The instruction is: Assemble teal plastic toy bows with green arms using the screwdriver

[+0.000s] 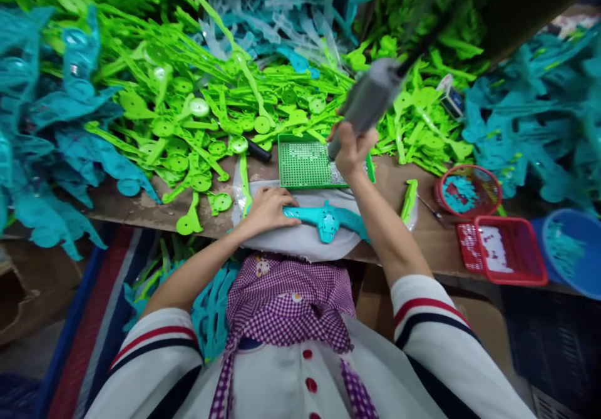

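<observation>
In the head camera's view, a curved turquoise plastic piece with an animal-shaped middle (327, 223) lies on a pale grey-white cloth (300, 243) at the near edge of the brown counter (389, 181), between the person's two hands and just below a shallow green perforated plastic tray (305, 167). The left hand (271, 209) holds the piece's left end, thumb along the near side and fingers curled over the far side. The right hand (351, 150) is closed around a grey cylindrical power screwdriver (373, 93), its lower end pointing down over the tray; whether the tip touches anything there cannot be told. Small silvery screws (339, 173) are gathered in the tray's right part. To the right, a round red plastic basket (493, 187) holds small turquoise bits (459, 195), a rectangular red plastic basket (523, 243) beside it contains small white pieces (494, 248), and a round blue plastic bowl (586, 259) next to that has small turquoise parts (563, 247) inside. Behind the tray spreads a heap of lime-green plastic parts with round discs (188, 124), flanked by turquoise plastic parts (70, 112) on both sides.
</observation>
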A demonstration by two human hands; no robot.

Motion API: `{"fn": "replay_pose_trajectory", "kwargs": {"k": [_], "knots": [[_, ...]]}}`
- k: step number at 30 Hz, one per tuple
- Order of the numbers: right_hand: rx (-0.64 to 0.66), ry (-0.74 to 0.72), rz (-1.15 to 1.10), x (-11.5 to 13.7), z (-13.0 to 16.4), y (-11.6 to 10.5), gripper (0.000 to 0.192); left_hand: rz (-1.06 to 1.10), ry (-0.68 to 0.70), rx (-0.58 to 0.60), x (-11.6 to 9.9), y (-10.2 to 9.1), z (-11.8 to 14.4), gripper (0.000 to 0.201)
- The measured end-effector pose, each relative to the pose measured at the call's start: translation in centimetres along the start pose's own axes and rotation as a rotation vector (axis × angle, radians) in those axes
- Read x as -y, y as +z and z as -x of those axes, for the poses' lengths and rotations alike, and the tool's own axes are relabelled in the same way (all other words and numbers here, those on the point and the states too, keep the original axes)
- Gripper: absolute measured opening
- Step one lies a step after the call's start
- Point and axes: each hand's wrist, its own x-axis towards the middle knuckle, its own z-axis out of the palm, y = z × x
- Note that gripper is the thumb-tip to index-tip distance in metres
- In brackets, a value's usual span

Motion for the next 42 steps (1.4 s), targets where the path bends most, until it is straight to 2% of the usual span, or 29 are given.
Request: {"fn": "replay_pose_trajectory", "kwargs": {"k": [2, 5, 12, 18, 34, 42], "knots": [[-0.074, -0.049, -0.007, -1.8, -0.9, 1.8, 0.059, 0.0, -0.002, -0.008, 0.1, 0.1, 0.0, 0.036], [-0.164, -0.103, -0.04, -3.9, -2.1, 3.1, 0.057, 0.016, 0.003, 0.006, 0.2, 0.1, 0.0, 0.036], [-0.122, -0.156, -0.141, -6.4, -2.7, 3.9, 0.055, 0.033, 0.011, 0.013, 0.3, 0.2, -0.2, 0.039], [-0.152, -0.157, -0.158, -6.3, -2.6, 3.9, 0.054, 0.047, 0.006, 0.021, 0.2, 0.1, -0.1, 0.036], [-0.121, -0.12, -0.118, -5.7, -2.7, 3.9, 0.057, 0.03, 0.008, 0.022, 0.1, 0.0, -0.1, 0.034], [-0.156, -0.164, -0.151, -5.6, -2.7, 3.6, 0.052, 0.01, 0.008, 0.005, 0.1, 0.1, -0.1, 0.037]]}}
